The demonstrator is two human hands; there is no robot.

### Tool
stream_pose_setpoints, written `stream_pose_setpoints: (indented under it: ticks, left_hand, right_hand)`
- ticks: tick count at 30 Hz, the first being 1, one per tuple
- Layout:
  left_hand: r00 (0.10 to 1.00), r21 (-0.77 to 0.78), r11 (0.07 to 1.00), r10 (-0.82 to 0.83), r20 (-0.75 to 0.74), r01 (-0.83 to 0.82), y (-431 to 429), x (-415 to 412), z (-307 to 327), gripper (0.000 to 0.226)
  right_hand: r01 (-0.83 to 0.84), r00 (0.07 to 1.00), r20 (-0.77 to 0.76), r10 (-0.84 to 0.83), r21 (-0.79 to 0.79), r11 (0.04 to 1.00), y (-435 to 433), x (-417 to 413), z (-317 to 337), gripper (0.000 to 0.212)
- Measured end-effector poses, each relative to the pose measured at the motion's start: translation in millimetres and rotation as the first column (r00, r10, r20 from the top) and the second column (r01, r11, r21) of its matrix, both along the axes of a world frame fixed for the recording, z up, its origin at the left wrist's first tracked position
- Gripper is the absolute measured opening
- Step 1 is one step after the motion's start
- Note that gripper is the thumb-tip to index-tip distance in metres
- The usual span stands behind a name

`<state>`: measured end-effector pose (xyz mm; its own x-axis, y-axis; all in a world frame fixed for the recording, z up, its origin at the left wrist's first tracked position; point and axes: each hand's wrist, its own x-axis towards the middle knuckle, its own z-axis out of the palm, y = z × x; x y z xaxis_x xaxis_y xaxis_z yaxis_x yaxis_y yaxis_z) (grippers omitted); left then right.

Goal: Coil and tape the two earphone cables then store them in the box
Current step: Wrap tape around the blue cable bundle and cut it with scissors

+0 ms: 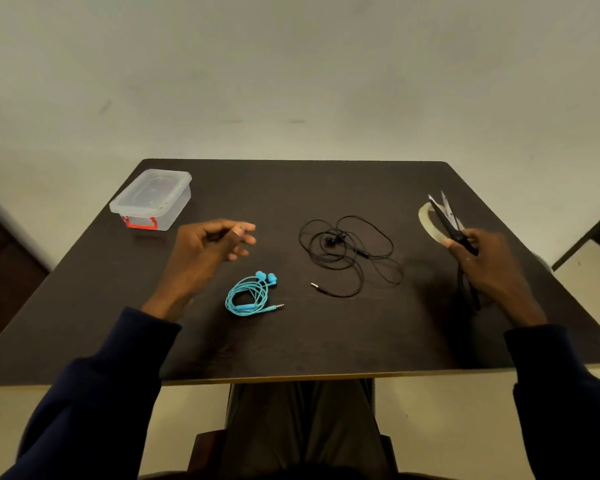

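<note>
While the right hand (485, 268) grips black-handled scissors (452, 223) right of the loose, tangled black earphone cable (347, 254), the left hand (208, 247) hovers empty, fingers curled, left of it; the coiled turquoise earphone cable (250, 294) lies near-left, the clear lidded plastic box (151, 199) (red latch) far-left
</note>
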<state>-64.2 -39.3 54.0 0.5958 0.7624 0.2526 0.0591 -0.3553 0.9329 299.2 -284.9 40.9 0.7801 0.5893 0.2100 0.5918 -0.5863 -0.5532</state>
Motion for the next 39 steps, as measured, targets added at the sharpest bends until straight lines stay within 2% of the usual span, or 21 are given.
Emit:
stream_pose_setpoints:
  ticks: [4,6,8,11,13,16,19,21,23,25,29,32,35,39]
  left_hand:
    - [0.996,-0.221,0.973,-0.053,0.077,0.068,-16,7,0,0.026]
    - [0.992,-0.301,0.946,-0.103,0.068,0.118,-23,12,-1,0.032]
    - [0.982,-0.430,0.882,-0.169,0.088,0.190,-28,17,-3,0.038]
    - [0.954,-0.611,0.732,-0.218,0.208,0.300,-35,17,-6,0.042]
    - [0.944,-0.644,0.693,-0.201,0.260,0.325,-40,15,-8,0.039]
    - [0.950,-0.631,0.716,-0.168,0.261,0.300,-43,10,-12,0.043]
    - [0.960,-0.599,0.756,-0.144,0.238,0.262,-45,6,-13,0.048]
    - [0.965,-0.557,0.794,-0.137,0.223,0.242,-45,4,-12,0.048]
    - [0.967,-0.519,0.824,-0.129,0.218,0.227,-45,2,-10,0.049]
    - [0.968,-0.502,0.838,-0.109,0.226,0.211,-43,0,-9,0.053]
    - [0.962,-0.526,0.822,-0.091,0.258,0.219,-40,-4,-8,0.056]
    - [0.950,-0.589,0.765,-0.097,0.297,0.263,-38,-2,-7,0.053]
    - [0.946,-0.624,0.728,-0.108,0.305,0.284,-38,4,-6,0.056]
    - [0.943,-0.632,0.717,-0.110,0.314,0.295,-36,11,-8,0.056]
  right_hand:
    - [-0.242,0.969,-0.004,0.245,0.152,0.958,18,-62,29,0.020]
    - [-0.317,0.945,-0.028,0.325,0.153,0.936,29,-98,30,0.024]
    - [-0.364,0.928,-0.044,0.371,0.114,0.924,38,-125,19,0.033]
    - [-0.462,0.884,-0.053,0.464,0.050,0.886,46,-154,1,0.039]
    - [-0.489,0.871,-0.044,0.489,0.006,0.872,50,-167,-7,0.043]
    - [-0.487,0.873,0.033,0.487,-0.004,0.873,55,-183,-17,0.047]
    - [-0.516,0.856,0.066,0.512,0.084,0.852,55,-190,-21,0.055]
    - [-0.531,0.847,0.107,0.520,0.172,0.829,52,-191,-21,0.053]
    - [-0.499,0.866,0.142,0.479,0.264,0.825,44,-187,-13,0.046]
    - [-0.403,0.915,0.153,0.373,0.304,0.863,30,-171,-4,0.039]
    - [-0.061,0.978,0.204,0.034,0.130,0.990,6,-100,0,0.026]
    - [0.177,0.961,0.229,-0.154,-0.084,0.981,6,-46,-15,0.032]
    - [0.281,0.939,0.261,-0.223,-0.210,0.936,17,-24,-32,0.037]
    - [0.312,0.920,0.305,-0.247,-0.188,0.931,33,-16,-42,0.045]
